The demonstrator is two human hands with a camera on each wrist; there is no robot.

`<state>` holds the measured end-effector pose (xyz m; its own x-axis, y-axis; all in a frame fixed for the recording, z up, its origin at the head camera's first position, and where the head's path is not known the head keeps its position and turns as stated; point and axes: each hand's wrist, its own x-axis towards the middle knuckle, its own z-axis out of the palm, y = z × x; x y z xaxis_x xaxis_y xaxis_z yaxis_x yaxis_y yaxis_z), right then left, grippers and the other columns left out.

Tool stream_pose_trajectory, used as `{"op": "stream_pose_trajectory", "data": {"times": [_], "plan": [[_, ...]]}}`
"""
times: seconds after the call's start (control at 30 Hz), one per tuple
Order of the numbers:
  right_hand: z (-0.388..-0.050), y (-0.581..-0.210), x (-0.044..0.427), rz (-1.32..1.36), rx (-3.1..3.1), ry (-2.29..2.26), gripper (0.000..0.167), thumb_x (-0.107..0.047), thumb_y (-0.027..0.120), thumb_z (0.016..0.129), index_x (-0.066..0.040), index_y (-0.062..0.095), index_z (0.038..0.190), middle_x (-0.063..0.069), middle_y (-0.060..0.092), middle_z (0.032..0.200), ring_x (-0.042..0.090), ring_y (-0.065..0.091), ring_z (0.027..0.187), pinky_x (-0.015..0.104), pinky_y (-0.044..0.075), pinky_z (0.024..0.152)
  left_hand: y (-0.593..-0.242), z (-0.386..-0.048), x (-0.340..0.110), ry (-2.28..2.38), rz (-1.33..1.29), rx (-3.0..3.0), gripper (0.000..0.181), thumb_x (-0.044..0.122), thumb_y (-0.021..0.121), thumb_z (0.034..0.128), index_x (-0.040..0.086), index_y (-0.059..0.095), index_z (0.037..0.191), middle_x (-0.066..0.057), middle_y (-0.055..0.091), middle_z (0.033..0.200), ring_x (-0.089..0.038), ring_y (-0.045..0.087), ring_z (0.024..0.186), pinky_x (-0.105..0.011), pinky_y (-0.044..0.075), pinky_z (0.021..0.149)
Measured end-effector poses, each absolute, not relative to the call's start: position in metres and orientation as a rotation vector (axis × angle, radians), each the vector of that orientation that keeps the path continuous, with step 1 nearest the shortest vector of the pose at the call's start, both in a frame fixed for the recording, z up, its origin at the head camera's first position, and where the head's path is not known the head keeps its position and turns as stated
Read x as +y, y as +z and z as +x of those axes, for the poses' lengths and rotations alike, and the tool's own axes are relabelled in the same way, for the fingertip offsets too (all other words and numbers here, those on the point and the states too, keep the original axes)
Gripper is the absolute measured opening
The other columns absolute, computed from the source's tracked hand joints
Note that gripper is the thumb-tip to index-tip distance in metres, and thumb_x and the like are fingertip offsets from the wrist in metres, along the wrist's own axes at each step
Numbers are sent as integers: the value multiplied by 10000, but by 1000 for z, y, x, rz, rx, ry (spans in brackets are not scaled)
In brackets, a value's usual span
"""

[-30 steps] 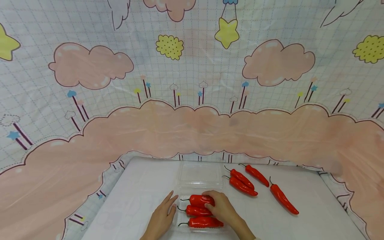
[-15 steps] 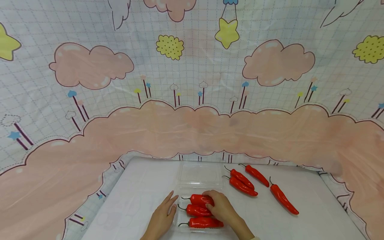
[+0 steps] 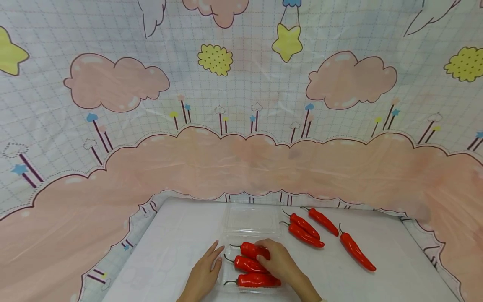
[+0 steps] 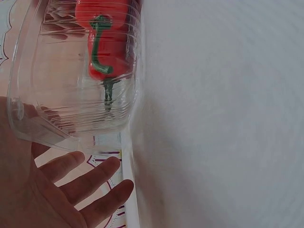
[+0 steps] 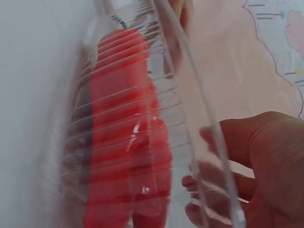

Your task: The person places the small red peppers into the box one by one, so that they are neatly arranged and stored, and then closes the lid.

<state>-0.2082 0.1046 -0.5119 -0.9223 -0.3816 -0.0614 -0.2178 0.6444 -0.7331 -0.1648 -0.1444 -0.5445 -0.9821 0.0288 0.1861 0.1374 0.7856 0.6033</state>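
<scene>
A clear plastic clamshell box holds three red chili peppers side by side, their green stems toward the left. My right hand reaches in over the right side and grips the farthest chili pepper near its tip, which the fingers partly hide. Just in front lie the middle chili pepper and the nearest chili pepper. My left hand is at the box's left side with relaxed, spread fingers; in the left wrist view the left hand lies beside the clear wall.
The box's open lid lies flat behind it. Several loose red chili peppers lie on the white table to the right, among them one set apart. A patterned cloth hangs behind and around the table.
The farthest chili pepper has shifted slightly away and to the right in my right hand, and now tilts a little. The middle one has moved slightly away too. My left hand stays put.
</scene>
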Motion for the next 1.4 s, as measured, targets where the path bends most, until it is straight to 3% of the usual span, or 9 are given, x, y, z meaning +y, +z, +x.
{"op": "stream_pose_trajectory", "data": {"times": [0.43,0.77,1.4], "plan": [[-198,-486,112,-524,2683,-1257,379,-200,706,892,-154,632,1262,111,657,1253,333,600,1166,544,534,943,-545,-164,-146,-959,-138,-2823,354,203,562,987,153,616,1334,-58,494,1501,-355,575,1264,-567,485,990],[-193,-469,118,-511,2768,-1268,372,-239,704,892,-193,633,1255,22,667,1229,272,611,1138,520,545,941,-547,-164,-145,-957,-125,-2808,352,210,563,988,168,619,1332,-41,497,1500,-345,577,1263,-557,487,992],[-194,-462,137,-432,2909,-1356,337,-182,731,871,-230,664,1198,-23,695,1158,219,637,1079,477,571,905,-545,-166,-144,-961,-130,-2805,354,206,561,988,156,618,1334,-60,497,1499,-345,568,1273,-558,481,999]]}}
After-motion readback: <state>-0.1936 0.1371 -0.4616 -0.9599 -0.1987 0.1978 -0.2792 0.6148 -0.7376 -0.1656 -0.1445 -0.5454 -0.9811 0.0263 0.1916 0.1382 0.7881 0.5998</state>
